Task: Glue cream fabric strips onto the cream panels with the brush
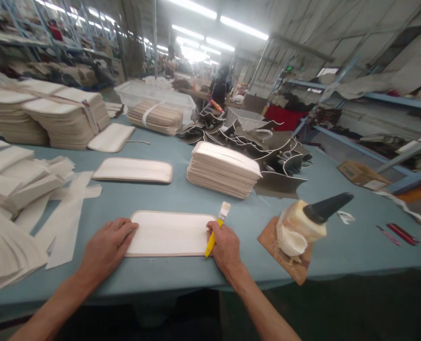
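our right hand (226, 246) grips the yellow brush (219, 223) at the right edge of the white panel (171, 234); our left hand (107, 244) touches its left edge, can't tell if pinched. panel's on the table (168, 274) between them. risk: wrist twist drags bristles across its corner.

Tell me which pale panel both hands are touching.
The panel nearest the front edge of the table, between left hand and right hand; the others lie farther back, untouched.
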The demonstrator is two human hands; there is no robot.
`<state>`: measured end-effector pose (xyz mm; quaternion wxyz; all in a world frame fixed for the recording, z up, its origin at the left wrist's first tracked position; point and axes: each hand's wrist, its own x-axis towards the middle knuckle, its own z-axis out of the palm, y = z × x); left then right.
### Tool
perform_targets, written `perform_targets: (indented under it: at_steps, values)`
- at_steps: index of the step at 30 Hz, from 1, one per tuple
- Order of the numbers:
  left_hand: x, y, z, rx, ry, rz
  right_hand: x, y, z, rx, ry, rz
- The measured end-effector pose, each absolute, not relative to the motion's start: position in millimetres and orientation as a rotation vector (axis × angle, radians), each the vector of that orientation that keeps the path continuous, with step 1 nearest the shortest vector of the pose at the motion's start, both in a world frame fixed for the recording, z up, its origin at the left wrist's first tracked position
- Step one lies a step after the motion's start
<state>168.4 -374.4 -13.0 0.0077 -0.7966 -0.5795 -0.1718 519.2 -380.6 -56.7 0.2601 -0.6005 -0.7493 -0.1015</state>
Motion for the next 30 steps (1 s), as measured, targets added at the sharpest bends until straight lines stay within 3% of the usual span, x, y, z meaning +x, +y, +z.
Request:
perform_targets:
  at_steps: [7, 15, 23, 30]
  values:
    - [181.1, -372.7, -1.9, -2.505, -1.589, -0.454, 518.7, -380.2, -58.4, -1.598, -2.032, -0.304]
    - [239.9, -386.0, -45.1, -2.698, -1.232, -0.396, 516.8, -381.1, -57.5, -1.607, -2.019, -0.305]
    - [245.5, -389.2, -61.1, -2.743, -1.248, -0.304, 510.3, -386.1, -46.5, -1.593, -1.997, -0.289]
    - [250.8, -391.7, -59.1, -2.704, -1.211, -0.372, 447.5, -373.7, -29.3, -1.538, -1.999, -0.206]
